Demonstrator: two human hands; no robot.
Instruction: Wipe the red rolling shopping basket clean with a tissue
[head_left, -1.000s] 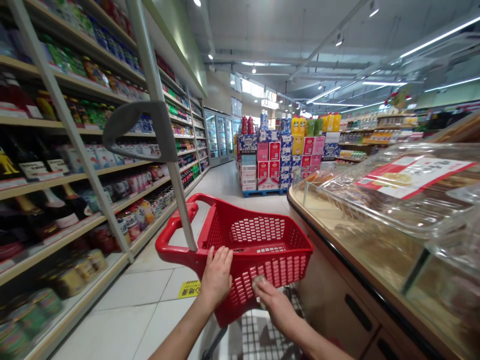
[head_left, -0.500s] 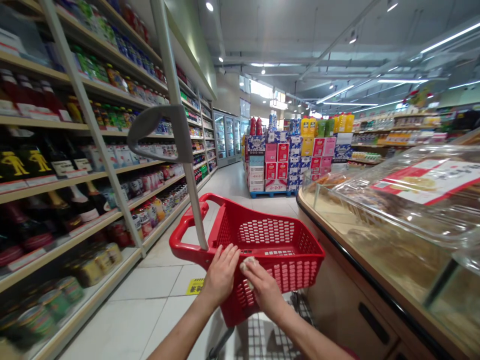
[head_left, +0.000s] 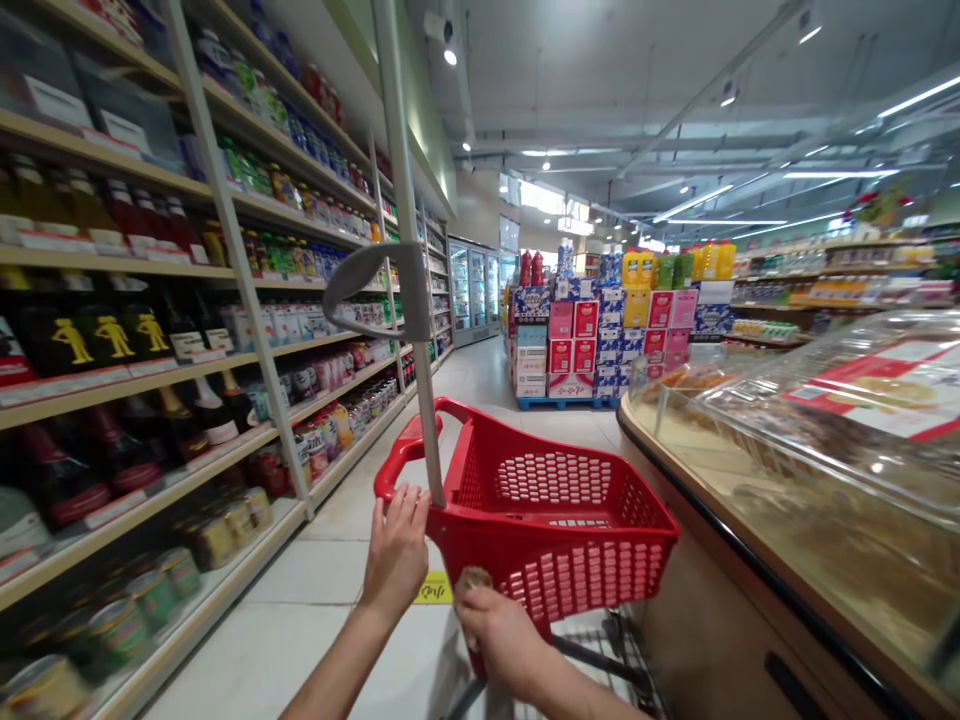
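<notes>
A red plastic shopping cart (head_left: 555, 540) with a perforated basket stands in front of me. From its handle end a metal pole (head_left: 420, 400) rises, carrying a grey plastic loop (head_left: 379, 290). My left hand (head_left: 396, 545) is closed over the lower corner of the red handle (head_left: 401, 465), next to the pole's foot. Bunched in my right hand (head_left: 504, 635) is a small crumpled, brownish-grey cloth (head_left: 474, 577), held against the basket's near side below the rim. My right fingers are mostly hidden behind the hand.
Shelves of bottles and cans (head_left: 217, 330) line the left. A display counter (head_left: 697, 540) with clear-lidded food packs (head_left: 862, 390) runs close along the cart's right. Stacked drink cartons (head_left: 574, 335) stand on a blue pallet ahead. Below the basket is a wire rack (head_left: 600, 640).
My left hand has moved left from the basket rim to the handle corner. My right hand has moved down the basket's near side with the cloth. The view has shifted left.
</notes>
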